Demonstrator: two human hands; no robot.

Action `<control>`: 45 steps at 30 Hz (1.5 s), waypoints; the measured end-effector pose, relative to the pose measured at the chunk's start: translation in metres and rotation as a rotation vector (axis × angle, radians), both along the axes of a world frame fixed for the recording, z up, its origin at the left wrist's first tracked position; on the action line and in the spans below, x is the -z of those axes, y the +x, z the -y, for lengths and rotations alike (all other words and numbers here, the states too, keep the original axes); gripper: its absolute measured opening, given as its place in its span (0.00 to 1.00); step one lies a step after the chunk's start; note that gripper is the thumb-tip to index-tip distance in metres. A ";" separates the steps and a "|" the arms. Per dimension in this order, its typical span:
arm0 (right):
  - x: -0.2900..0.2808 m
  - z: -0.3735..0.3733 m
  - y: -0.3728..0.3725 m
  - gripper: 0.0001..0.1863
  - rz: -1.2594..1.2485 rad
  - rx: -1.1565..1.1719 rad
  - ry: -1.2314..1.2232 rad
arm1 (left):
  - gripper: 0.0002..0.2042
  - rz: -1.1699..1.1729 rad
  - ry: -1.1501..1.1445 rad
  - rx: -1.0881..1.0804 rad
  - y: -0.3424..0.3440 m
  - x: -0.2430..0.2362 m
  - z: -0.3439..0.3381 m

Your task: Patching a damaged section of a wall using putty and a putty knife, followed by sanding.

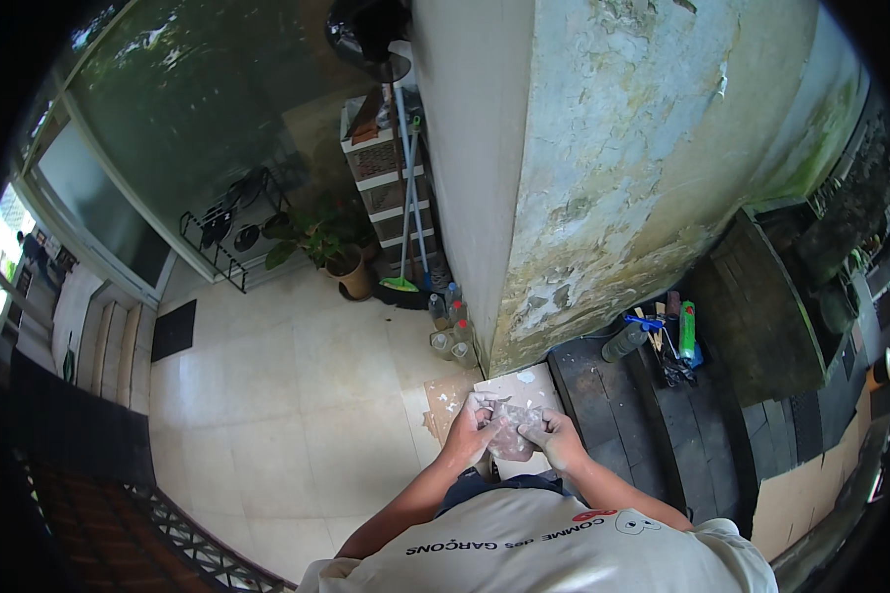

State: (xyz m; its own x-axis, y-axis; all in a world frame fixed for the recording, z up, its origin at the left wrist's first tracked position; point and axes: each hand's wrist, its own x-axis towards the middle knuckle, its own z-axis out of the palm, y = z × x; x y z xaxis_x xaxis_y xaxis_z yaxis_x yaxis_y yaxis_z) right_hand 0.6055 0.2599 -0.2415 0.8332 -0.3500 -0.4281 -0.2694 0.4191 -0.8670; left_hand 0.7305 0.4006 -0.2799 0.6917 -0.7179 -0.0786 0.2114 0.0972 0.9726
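In front of my body, both hands grip a small, crumpled pinkish-grey sheet (511,444) smeared with white dust; it looks like sandpaper. My left hand (472,427) is closed on its left edge, with whitened fingers. On the opposite edge, my right hand (560,440) pinches the sheet between thumb and fingers. Below them lies a pale board or sheet (536,383) with white crumbs and flakes on it, partly hidden by my hands. Just beyond stands the corner of a wall (603,198) with peeling, stained paint.
Several plastic bottles (449,331) stand at the wall's foot, left of the corner. Behind them are a green broom (400,284), a drawer unit (381,193) and a potted plant (346,272). Dark steps (613,405) on the right carry a bottle (623,343) and a green tube (686,329).
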 end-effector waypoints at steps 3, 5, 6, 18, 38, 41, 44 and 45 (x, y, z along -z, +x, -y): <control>-0.007 -0.009 0.000 0.18 0.018 0.004 0.218 | 0.20 -0.006 -0.039 0.129 0.015 -0.004 0.001; -0.010 -0.017 0.003 0.22 0.154 0.032 0.559 | 0.19 0.025 -0.008 0.176 0.018 -0.008 0.004; -0.015 -0.022 0.004 0.25 0.203 0.030 0.572 | 0.18 0.060 0.023 0.206 0.018 -0.010 0.005; -0.028 -0.043 0.013 0.23 0.405 0.139 0.866 | 0.16 0.485 -0.005 0.256 0.042 -0.051 0.004; -0.122 0.052 0.054 0.23 0.356 0.568 -0.555 | 0.27 0.524 -0.026 -0.218 0.067 -0.090 0.009; -0.198 0.116 0.102 0.21 0.716 0.848 -1.260 | 0.28 0.392 0.082 -0.310 0.087 -0.057 -0.029; -0.287 0.137 0.155 0.20 0.772 0.872 -1.519 | 0.25 0.485 0.393 -0.350 0.085 -0.006 -0.070; -0.302 0.153 0.175 0.21 0.814 0.912 -1.667 | 0.25 0.574 0.510 -0.357 0.077 0.002 -0.081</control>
State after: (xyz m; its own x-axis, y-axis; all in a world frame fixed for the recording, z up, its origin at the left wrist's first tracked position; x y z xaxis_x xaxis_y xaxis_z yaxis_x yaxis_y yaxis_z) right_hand 0.7809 0.1067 0.0606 0.0264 -0.2595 0.9654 0.0732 -0.9626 -0.2608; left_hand 0.8079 0.4816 -0.2820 0.9017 -0.4209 0.0990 -0.2887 -0.4157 0.8624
